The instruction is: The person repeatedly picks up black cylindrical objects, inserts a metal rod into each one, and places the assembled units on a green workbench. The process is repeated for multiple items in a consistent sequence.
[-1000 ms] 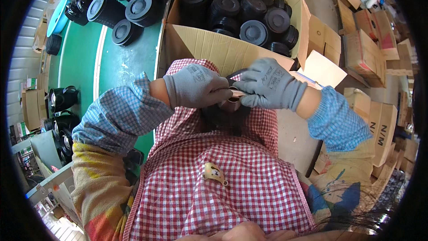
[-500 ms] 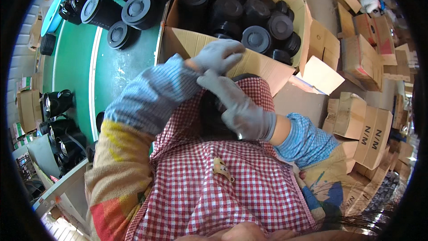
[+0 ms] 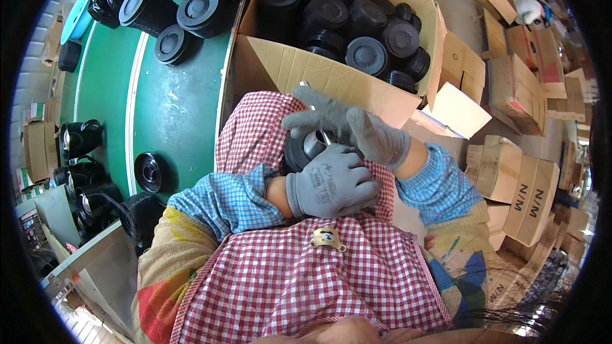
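On my lap rests a black round part [image 3: 294,153] with a shiny silver piece [image 3: 313,144] at its middle. My left hand [image 3: 335,183], in a grey glove, lies across its near side with curled fingers; what they grip is hidden. Just above it, my right hand [image 3: 347,121], also gloved, reaches left over the part. Its fingers are bent and slightly apart, and bits of thin bright metal show between them, too small to name. A large carton [image 3: 331,76] of black round parts [image 3: 366,56] stands just beyond my hands.
A green table [image 3: 172,102] at the left carries stacked black round parts [image 3: 200,9], a ring-shaped black part [image 3: 150,172] and several glossy black pieces [image 3: 81,139]. A turquoise basin [image 3: 78,14] sits at the far left. Cardboard boxes [image 3: 519,185] are piled along the right.
My left hand has come back from the carton's near edge to the part on my lap. The right hand has moved up and is now above the left.
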A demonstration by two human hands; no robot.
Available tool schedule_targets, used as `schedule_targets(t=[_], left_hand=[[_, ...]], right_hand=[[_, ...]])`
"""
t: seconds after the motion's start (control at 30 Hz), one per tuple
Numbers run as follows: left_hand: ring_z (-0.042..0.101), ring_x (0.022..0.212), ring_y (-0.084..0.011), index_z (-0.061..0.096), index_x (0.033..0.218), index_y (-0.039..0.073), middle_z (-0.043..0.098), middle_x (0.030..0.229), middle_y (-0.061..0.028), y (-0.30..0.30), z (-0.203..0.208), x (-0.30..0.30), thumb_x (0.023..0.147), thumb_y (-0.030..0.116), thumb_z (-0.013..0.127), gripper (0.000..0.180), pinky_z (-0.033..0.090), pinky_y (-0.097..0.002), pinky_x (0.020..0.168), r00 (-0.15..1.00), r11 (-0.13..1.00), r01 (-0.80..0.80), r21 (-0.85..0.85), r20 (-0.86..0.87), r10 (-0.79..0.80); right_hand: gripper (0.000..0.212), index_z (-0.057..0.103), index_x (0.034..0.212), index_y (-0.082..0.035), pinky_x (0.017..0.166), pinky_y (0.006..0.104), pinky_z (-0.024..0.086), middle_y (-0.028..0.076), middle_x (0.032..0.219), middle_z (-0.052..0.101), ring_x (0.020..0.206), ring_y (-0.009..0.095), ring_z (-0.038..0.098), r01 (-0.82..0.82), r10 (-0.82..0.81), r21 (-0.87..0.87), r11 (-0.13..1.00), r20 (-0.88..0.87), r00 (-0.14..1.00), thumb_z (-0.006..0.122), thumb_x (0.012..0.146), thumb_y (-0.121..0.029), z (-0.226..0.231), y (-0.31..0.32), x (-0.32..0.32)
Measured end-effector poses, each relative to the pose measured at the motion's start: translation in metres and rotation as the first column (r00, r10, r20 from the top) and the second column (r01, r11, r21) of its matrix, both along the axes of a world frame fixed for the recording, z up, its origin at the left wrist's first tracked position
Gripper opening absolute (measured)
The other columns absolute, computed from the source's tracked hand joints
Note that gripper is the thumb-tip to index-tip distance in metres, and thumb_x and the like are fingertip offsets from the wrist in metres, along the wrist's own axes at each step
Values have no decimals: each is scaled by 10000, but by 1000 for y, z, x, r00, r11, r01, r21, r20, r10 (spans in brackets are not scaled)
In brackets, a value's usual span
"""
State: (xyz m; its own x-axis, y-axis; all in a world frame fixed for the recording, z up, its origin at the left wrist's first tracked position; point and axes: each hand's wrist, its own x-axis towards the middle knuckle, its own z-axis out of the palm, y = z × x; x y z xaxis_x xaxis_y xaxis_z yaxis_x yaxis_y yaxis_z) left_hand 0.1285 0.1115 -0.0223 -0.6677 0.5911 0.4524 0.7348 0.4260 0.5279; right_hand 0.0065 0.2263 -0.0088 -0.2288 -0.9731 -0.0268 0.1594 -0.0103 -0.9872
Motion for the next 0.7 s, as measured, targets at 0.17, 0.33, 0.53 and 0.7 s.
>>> schedule_targets(t=[0.17,0.33,0.53,0.7], left_hand=[[604,765,-178,680,1170,139,590,777,23,9,-11,-12,855,339,714,375,500,-369,778,996,996,-72,53,-49,75],[610,790,-201,669,1213,111,598,785,-7,-8,-19,-13,881,216,627,350,493,-366,776,997,971,78,225,-44,-70],[629,742,-224,753,972,-58,595,737,-62,-61,-17,-24,973,99,585,229,578,-427,859,909,678,247,692,77,-410],[650,882,-283,725,1081,-60,668,816,-113,-77,6,-33,988,195,634,286,484,-510,973,801,700,170,694,316,-508]], right_hand=[[639,706,854,-90,1151,496,331,113,999,707,1025,323,652,-58,-130,-292,955,-584,801,275,1089,-500,-59,-53,-45],[598,526,672,-114,1114,523,348,54,700,533,761,291,554,188,-322,-292,938,-525,788,257,1083,-453,-64,-28,-37],[740,667,831,-94,844,443,442,87,781,590,801,295,575,299,-331,-182,937,-738,588,590,738,-825,-38,35,-28],[639,670,885,-123,811,456,438,64,849,623,869,304,567,204,-92,34,978,-811,578,758,649,-710,-36,30,-42]])
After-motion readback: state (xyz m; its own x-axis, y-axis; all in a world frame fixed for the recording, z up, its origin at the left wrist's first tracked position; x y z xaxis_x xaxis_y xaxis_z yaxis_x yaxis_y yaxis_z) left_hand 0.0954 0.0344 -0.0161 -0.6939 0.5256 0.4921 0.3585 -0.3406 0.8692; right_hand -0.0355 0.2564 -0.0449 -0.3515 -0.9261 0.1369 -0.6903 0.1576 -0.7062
